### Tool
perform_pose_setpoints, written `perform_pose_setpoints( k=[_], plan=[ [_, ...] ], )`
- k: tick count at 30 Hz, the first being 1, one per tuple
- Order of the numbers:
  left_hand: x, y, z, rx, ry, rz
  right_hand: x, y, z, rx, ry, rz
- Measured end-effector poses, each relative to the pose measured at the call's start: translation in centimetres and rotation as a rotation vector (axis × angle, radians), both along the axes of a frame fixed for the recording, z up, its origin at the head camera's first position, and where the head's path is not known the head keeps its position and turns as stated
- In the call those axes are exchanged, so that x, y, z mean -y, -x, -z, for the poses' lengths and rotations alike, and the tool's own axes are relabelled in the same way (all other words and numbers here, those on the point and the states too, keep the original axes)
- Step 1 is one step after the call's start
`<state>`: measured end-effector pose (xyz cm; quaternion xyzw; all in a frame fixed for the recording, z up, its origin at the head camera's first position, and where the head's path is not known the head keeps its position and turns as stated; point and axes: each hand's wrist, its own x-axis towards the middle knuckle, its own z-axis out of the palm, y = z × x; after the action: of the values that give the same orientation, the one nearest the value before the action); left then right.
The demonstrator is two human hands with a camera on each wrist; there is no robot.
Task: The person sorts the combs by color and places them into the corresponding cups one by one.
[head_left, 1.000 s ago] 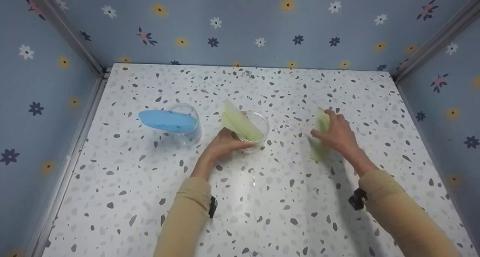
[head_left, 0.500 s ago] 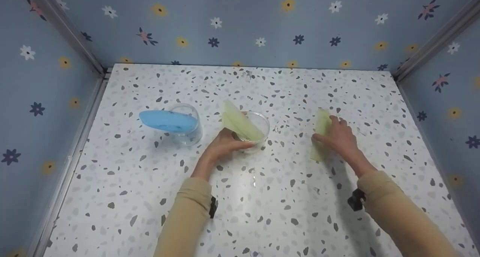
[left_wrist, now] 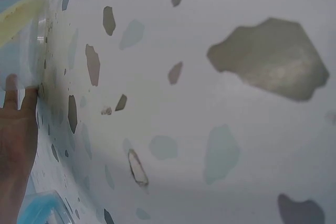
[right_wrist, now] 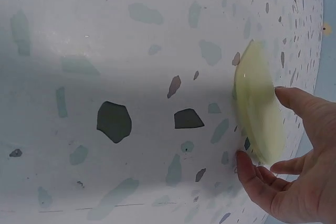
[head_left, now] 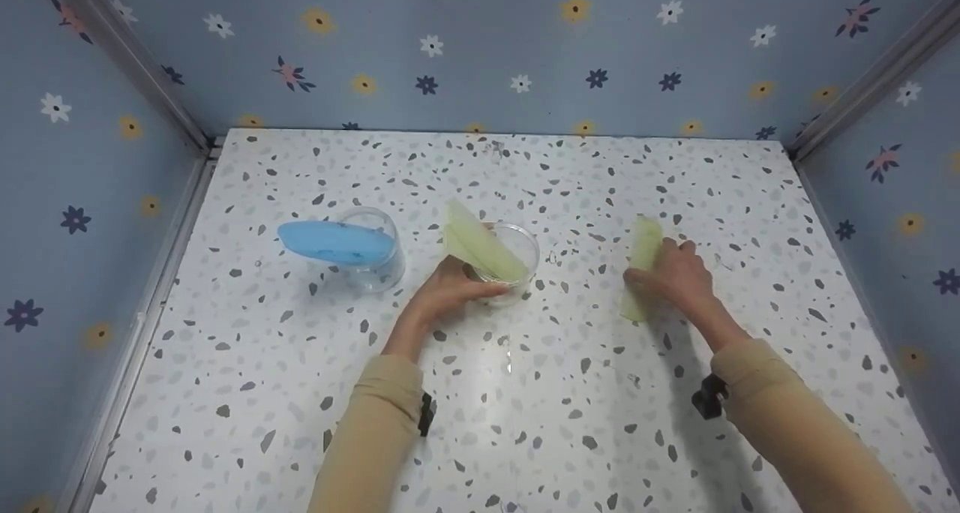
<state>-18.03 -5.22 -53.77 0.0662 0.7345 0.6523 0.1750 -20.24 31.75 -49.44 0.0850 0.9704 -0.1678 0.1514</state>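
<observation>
In the head view my left hand (head_left: pixel 442 292) grips a clear plastic cup (head_left: pixel 530 243) near the middle of the table, thumb on its near side. A folded pale yellow-green sheet (head_left: pixel 480 247) leans in that cup and sticks out past its rim. Further right, a second folded sheet (head_left: pixel 646 243) of the same colour lies on the table. My right hand (head_left: pixel 682 277) is over its near right part, the thumb reaching across. The right wrist view shows the half-moon sheet (right_wrist: pixel 258 103) between spread thumb and fingers, with tabletop visible beside the index fingertip.
On the left stands another clear cup (head_left: pixel 384 273) with a blue folded piece (head_left: pixel 335 241) leaning out to the left. The speckled table (head_left: pixel 525 423) is bordered by flowered blue walls (head_left: pixel 480 55) at the back and both sides.
My right hand has drawn slightly nearer along the sheet, its fingers bending more, so more of the sheet's far end shows. Left hand, cups and blue piece stay put.
</observation>
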Motion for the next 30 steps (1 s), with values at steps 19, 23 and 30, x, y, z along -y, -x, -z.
perform_pose_setpoints(
  k=[19,23,30],
  plan=[
    [0.11,0.06,-0.03,-0.015,0.035,0.007,1.02,0.1,-0.54,0.088,0.013,0.091],
    [0.09,0.03,-0.07,-0.005,0.032,0.007,1.01,0.27,-0.58,0.113,0.027,0.1],
    [0.06,0.05,-0.03,-0.028,0.021,0.01,0.85,0.62,-0.59,0.111,0.06,0.102]
  ],
)
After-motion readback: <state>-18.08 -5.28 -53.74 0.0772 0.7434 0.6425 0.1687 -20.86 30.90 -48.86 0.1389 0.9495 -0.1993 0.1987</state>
